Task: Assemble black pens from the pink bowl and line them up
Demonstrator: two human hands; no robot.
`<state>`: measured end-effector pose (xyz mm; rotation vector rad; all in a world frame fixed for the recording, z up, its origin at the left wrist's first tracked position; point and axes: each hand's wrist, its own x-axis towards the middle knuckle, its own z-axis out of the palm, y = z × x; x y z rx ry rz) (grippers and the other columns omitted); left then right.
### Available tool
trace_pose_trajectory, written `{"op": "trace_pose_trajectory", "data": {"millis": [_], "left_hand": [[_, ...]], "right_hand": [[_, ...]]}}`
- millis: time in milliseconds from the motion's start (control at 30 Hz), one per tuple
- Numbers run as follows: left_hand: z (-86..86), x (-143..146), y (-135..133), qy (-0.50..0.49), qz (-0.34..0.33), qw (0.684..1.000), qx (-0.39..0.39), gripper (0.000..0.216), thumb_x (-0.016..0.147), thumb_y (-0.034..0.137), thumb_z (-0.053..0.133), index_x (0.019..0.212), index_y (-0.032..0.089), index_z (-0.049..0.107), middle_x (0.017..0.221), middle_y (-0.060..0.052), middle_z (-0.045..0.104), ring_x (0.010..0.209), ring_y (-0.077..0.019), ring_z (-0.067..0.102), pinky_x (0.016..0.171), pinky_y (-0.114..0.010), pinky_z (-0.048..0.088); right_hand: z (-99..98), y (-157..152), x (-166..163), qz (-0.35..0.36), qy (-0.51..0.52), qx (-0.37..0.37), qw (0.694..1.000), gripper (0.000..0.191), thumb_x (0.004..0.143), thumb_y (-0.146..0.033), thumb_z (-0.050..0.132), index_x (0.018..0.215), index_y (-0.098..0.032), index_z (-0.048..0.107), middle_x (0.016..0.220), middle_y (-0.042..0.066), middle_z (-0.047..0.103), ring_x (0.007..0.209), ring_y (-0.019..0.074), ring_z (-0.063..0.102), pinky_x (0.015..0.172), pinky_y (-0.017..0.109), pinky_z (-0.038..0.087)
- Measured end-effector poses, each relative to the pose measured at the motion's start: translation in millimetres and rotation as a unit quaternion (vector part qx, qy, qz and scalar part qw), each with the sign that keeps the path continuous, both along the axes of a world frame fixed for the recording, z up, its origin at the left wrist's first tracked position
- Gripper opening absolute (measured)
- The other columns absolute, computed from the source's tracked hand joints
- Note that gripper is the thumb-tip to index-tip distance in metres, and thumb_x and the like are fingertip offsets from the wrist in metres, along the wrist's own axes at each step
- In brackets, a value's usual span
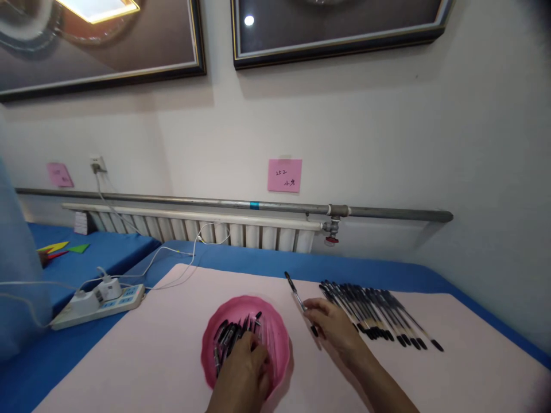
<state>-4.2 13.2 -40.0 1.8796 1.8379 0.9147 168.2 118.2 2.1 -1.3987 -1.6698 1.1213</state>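
My right hand [329,327] pinches a clear-barrelled pen [297,295] with black ends, held at a slant just left of the pen row. Inside the pink bowl [282,373] is my left hand [245,367], its fingers bent together over the contents. Whatever those fingers hold is hidden. Black pen caps [228,338] and clear pen parts lie in the bowl around them. Right of my right hand, many similar pens [374,310] lie side by side in a slanted row, their black ends towards the front and the back.
Pink paper [172,344] covers much of the blue-clothed table [202,255]. A power strip [103,307] with white plugs and cables sits at the left. Behind the table run a radiator [267,235] and a pipe with a red valve [331,240]. Coloured pieces [55,248] lie on another blue table.
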Motion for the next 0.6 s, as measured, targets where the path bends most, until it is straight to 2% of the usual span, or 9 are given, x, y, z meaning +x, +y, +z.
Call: {"op": "trace_pose_trajectory", "data": {"millis": [67, 133, 167, 233, 300, 367, 400, 500, 600], "left_hand": [[7.2, -5.7, -1.7, -0.043, 0.015, 0.999, 0.003, 0.014, 0.072, 0.015, 0.051, 0.068, 0.018, 0.065, 0.089, -0.009, 0.056, 0.079, -0.0201, 0.055, 0.073, -0.032, 0.041], [17.8, -12.0, -2.9, -0.149, 0.048, 0.988, 0.013, 0.017, 0.077, 0.024, 0.05, 0.077, 0.019, 0.066, 0.086, -0.008, 0.058, 0.08, -0.0201, 0.055, 0.075, -0.032, 0.041], [23.1, -15.0, -3.2, -0.223, 0.067, 0.973, 0.008, 0.02, 0.08, 0.03, 0.049, 0.083, 0.019, 0.065, 0.081, -0.007, 0.058, 0.076, -0.0189, 0.055, 0.071, -0.031, 0.042], [31.3, -19.5, -3.1, -0.385, 0.075, 0.92, -0.03, 0.03, 0.081, 0.043, 0.048, 0.094, 0.019, 0.062, 0.066, -0.001, 0.054, 0.057, -0.0138, 0.049, 0.054, -0.025, 0.04], [35.0, -21.1, -2.2, -0.532, 0.047, 0.843, -0.065, 0.038, 0.08, 0.05, 0.047, 0.098, 0.019, 0.059, 0.051, 0.006, 0.04, 0.04, -0.0076, 0.033, 0.04, -0.02, 0.028], [35.1, -19.9, -1.1, -0.621, 0.028, 0.781, -0.059, 0.039, 0.077, 0.051, 0.053, 0.094, 0.017, 0.057, 0.045, 0.011, 0.031, 0.036, -0.0042, 0.022, 0.037, -0.018, 0.02], [34.5, -18.6, -0.6, -0.643, 0.028, 0.763, -0.051, 0.037, 0.075, 0.05, 0.057, 0.09, 0.016, 0.057, 0.045, 0.011, 0.029, 0.036, -0.0033, 0.02, 0.036, -0.017, 0.019], [34.0, -15.4, 0.3, -0.655, 0.032, 0.754, -0.051, 0.034, 0.071, 0.048, 0.064, 0.079, 0.015, 0.055, 0.042, 0.011, 0.03, 0.035, -0.0025, 0.02, 0.035, -0.017, 0.018], [37.8, -20.1, 0.0, -0.656, 0.046, 0.752, -0.043, 0.034, 0.072, 0.049, 0.062, 0.075, 0.017, 0.052, 0.042, 0.012, 0.029, 0.034, -0.0025, 0.019, 0.036, -0.017, 0.015]], "right_hand": [[7.0, -9.4, -10.0, 0.041, 0.058, -0.036, 0.997, 0.02, 0.068, -0.027, 0.048, 0.081, -0.017, 0.061, 0.052, -0.005, 0.044, 0.045, 0.0112, 0.041, 0.045, 0.024, 0.032], [13.4, -20.0, -19.3, 0.086, 0.101, -0.062, 0.989, 0.02, 0.065, -0.028, 0.051, 0.078, -0.016, 0.061, 0.049, -0.007, 0.041, 0.044, 0.0094, 0.037, 0.043, 0.023, 0.029], [16.3, -25.5, -23.6, 0.113, 0.12, -0.079, 0.983, 0.02, 0.064, -0.028, 0.052, 0.077, -0.015, 0.062, 0.049, -0.006, 0.042, 0.044, 0.0087, 0.036, 0.043, 0.022, 0.028], [21.2, -36.5, -31.2, 0.167, 0.157, -0.125, 0.965, 0.02, 0.061, -0.025, 0.054, 0.075, -0.015, 0.062, 0.05, -0.006, 0.045, 0.044, 0.0074, 0.035, 0.043, 0.021, 0.027], [24.4, -46.8, -37.5, 0.216, 0.178, -0.169, 0.945, 0.017, 0.058, -0.022, 0.054, 0.072, -0.015, 0.062, 0.049, -0.007, 0.045, 0.043, 0.0065, 0.034, 0.042, 0.02, 0.025], [25.8, -55.6, -42.7, 0.252, 0.172, -0.196, 0.932, 0.014, 0.057, -0.019, 0.052, 0.068, -0.016, 0.06, 0.046, -0.007, 0.043, 0.041, 0.0061, 0.033, 0.041, 0.02, 0.023], [25.7, -59.3, -44.8, 0.268, 0.166, -0.205, 0.927, 0.013, 0.058, -0.02, 0.051, 0.067, -0.016, 0.06, 0.045, -0.007, 0.042, 0.04, 0.006, 0.032, 0.04, 0.02, 0.021], [22.7, -66.5, -49.8, 0.306, 0.159, -0.22, 0.913, 0.013, 0.066, -0.027, 0.051, 0.067, -0.017, 0.059, 0.046, -0.007, 0.043, 0.038, 0.0053, 0.028, 0.04, 0.02, 0.017], [17.0, -68.2, -52.0, 0.308, 0.144, -0.19, 0.921, 0.013, 0.068, -0.029, 0.054, 0.062, -0.018, 0.055, 0.048, -0.007, 0.043, 0.042, 0.0061, 0.031, 0.044, 0.021, 0.02]]}}
